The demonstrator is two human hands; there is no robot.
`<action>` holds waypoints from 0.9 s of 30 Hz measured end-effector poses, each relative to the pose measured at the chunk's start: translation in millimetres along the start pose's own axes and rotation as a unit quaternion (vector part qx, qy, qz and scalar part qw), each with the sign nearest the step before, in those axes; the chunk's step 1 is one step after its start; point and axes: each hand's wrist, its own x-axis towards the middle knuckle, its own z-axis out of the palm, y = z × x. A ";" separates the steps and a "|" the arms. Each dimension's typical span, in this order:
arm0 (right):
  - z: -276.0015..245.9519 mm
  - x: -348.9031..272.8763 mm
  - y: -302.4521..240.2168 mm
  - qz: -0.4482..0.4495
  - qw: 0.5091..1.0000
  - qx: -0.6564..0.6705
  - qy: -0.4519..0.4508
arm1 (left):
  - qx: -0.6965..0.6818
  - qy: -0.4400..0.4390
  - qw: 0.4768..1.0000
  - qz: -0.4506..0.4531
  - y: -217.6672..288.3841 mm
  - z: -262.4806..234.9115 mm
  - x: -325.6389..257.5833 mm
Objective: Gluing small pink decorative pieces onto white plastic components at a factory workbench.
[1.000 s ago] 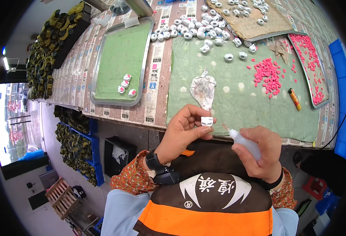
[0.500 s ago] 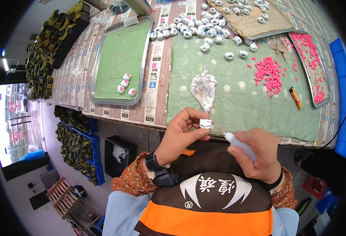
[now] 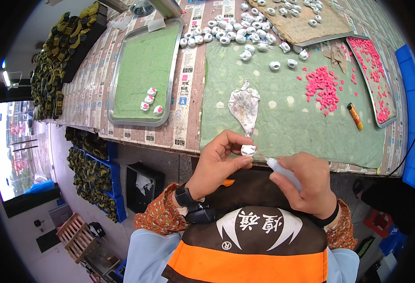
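Between the fingertips of my left hand (image 3: 215, 159) is a small white figurine head (image 3: 248, 150), held just past the table's near edge. My right hand (image 3: 310, 181) is wrapped round a translucent squeeze bottle (image 3: 285, 173), its thin nozzle pointing left at the figurine head. Whether the nozzle tip touches the head is too fine to tell. Beyond my hands a stained white rag (image 3: 244, 107) lies on the green cloth (image 3: 283, 132). A pile of small pink pieces (image 3: 321, 87) sits to the right on the cloth, with an orange-and-black tube (image 3: 355, 117) near it.
Many white figurine heads (image 3: 238, 33) are heaped at the back, more on a cardboard-lined tray (image 3: 306, 33). On the left, a green-lined metal tray (image 3: 143, 70) holds several white heads with pink parts (image 3: 149, 99). Another tray (image 3: 362, 70) of pink pieces stands right, beside a blue bin (image 3: 411, 108).
The white figurine head has been turned in my left fingers and sits slightly lower. My right hand has shifted a little left with the squeeze bottle.
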 end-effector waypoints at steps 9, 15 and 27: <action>-2.3 5.3 16.0 0.168 0.978 0.102 0.073 | -0.065 0.013 0.995 -0.072 3.6 -1.5 -3.5; 24.9 20.9 42.1 0.208 0.972 0.102 0.035 | -0.068 0.012 0.995 -0.067 8.9 0.5 -3.9; -16.2 27.5 85.6 0.169 0.970 -0.135 0.115 | -0.035 0.032 0.998 -0.034 3.1 -6.4 -3.3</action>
